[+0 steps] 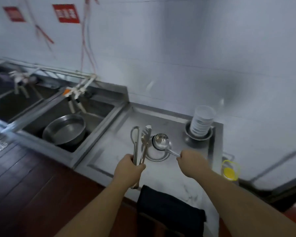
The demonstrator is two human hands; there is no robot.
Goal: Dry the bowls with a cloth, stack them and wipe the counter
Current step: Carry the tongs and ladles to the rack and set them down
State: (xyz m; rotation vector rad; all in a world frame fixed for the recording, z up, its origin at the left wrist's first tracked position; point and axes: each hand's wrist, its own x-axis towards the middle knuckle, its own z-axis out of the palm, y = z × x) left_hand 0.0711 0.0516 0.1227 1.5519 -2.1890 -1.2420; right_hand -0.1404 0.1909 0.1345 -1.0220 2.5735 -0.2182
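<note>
Left hand (129,166) curled tight round two long utensils (140,146), handles pinned between fingers and thumb, working ends pointing away from the knuckles toward the wall: one looped, one slotted, exact kinds hard to tell through the blur. Right hand (189,159) closed on the thin handle of a ladle (161,141), gripped at its very tip, cup lying beyond the fingertips and just beside the heads of the other two tools. Under all three, a round ring (156,153) set in the counter (120,151), partly covered. Farther out from the right fingers, up and to their right, bowls (202,124) already stacked, white, nested upright in a metal dish in the back corner, well apart from both hands. Near the wrists on the body side, a dark cloth (169,207) draped over the counter's front edge, touched by neither hand. To the right of the right forearm, a yellow-lidded jar (230,171) at the counter's end. Off to the left of the left hand, a sink (99,106) holding a wide metal basin (65,130). Judging by this: stacking looks finished, though whether dry cannot be told. Wiping appears not yet begun, since the cloth lies idle and pale smears show on the steel below the hands. Likely the present step: clearing tools off the surface so the wipe can follow. Left to do, probably: set the utensils aside, pick up the cloth, wipe.
</note>
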